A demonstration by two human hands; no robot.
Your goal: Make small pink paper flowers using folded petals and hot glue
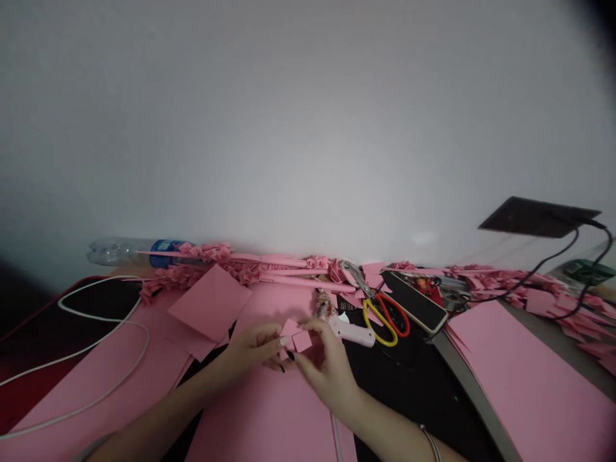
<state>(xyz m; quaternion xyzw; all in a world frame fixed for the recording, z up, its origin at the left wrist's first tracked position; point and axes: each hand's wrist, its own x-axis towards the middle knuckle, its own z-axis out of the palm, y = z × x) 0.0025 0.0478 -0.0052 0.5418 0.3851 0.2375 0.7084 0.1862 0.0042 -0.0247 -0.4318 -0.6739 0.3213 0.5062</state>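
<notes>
- A pale wall (pixel 308 128) rises behind a dark counter (pixel 404 391) strewn with pink paper.
- Large pink sheets blanket the work area: one long sheet (pixel 269 423) beneath the hands, another (pixel 96 385) at the left, and a stack (pixel 534 378) at the right.
- A white cable (pixel 115 384) loops across the left sheets, while a dark panel (pixel 534 217) with black cords sits against the wall at the right.
- Crumpled, flower-like paper pieces (pixel 197 276) and slender pink rods line the foot of the wall; more pink scraps (pixel 572 308) are heaped at the far right.
- A clear plastic bottle (pixel 115 251) with a blue label lies on its side at the back left, near a square pink sheet (pixel 212 301) set at an angle.
- The left hand (pixel 253 350) and the right hand (pixel 332 375), a bracelet (pixel 430 443) on the right wrist, meet above the long sheet.
- A phone (pixel 416 300) lies face up beside scissors (pixel 380 321) with one yellow loop and one red.
- A pale pink tool handle (pixel 356 333) rests just beyond the right hand.
- Smallest of all, a folded paper piece (pixel 302 341) is held between the hands: the left fingers (pixel 270 350) are closed on its left side, the right fingers (pixel 310 369) pinched on its right, with little gap in either grip.
</notes>
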